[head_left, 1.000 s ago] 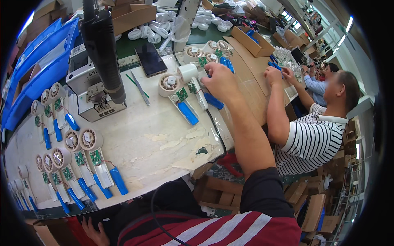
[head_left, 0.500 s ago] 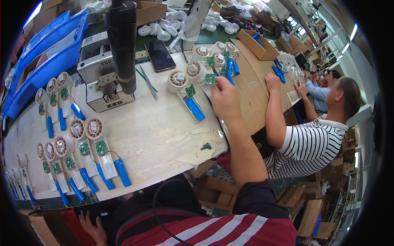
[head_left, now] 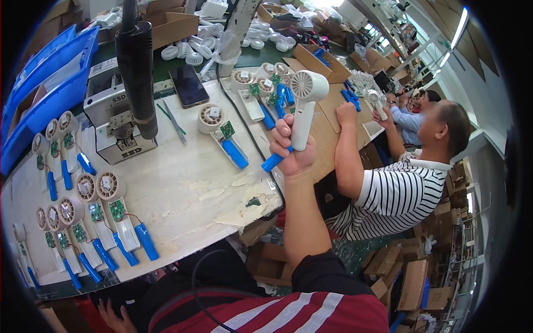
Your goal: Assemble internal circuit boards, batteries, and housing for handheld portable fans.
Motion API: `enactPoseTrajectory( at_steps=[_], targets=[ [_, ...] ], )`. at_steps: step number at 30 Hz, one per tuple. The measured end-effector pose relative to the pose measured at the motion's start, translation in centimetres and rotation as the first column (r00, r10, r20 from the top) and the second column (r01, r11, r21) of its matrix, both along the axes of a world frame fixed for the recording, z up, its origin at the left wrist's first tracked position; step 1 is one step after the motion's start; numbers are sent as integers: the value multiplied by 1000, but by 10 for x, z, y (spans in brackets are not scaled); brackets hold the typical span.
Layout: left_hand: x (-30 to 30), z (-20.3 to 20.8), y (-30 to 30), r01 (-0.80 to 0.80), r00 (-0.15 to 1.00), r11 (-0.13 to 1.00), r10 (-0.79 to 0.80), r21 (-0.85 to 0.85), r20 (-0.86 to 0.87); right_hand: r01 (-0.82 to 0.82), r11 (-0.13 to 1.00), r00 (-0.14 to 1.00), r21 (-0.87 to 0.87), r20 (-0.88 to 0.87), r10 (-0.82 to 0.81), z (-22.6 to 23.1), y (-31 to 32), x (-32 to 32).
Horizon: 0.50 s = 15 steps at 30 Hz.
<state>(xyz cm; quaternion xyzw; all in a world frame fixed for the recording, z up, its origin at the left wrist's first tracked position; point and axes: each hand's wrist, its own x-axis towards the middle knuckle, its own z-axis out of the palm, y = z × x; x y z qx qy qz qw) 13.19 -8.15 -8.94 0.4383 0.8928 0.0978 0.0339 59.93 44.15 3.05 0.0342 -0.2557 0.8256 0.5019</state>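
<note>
By the edge of the worktop [head_left: 183, 183], the right hand [head_left: 300, 162] has come up, while the left hand [head_left: 115, 323] lies loosely spread. A white fan [head_left: 311, 87] stands nearly upright in the right grip, fingers curled round its handle [head_left: 303, 123]; best keep the jutting blue battery [head_left: 275, 160] supported, not dangling.

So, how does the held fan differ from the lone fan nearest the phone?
The held fan is raised; the lone fan lies on the table.
The held fan shows a slatted grille; the lone fan, a white square.
The held fan's handle looks smooth; the lone fan exposes a green board and blue battery.
Both have round heads.
</note>
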Motion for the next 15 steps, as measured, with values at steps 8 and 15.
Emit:
enactPoseTrajectory(
  at_steps=[8, 15],
  targets=[
    [-19, -41, -22, -14, 997, 998, 9, 59, 83, -79, 995, 986, 68, -139, 88, 8, -6, -7],
    [-17, -37, -20, -28, 996, 999, 25, 29, 91, -81, 997, 992, 18, -99, 82, 5, 2, -5]
  ],
)
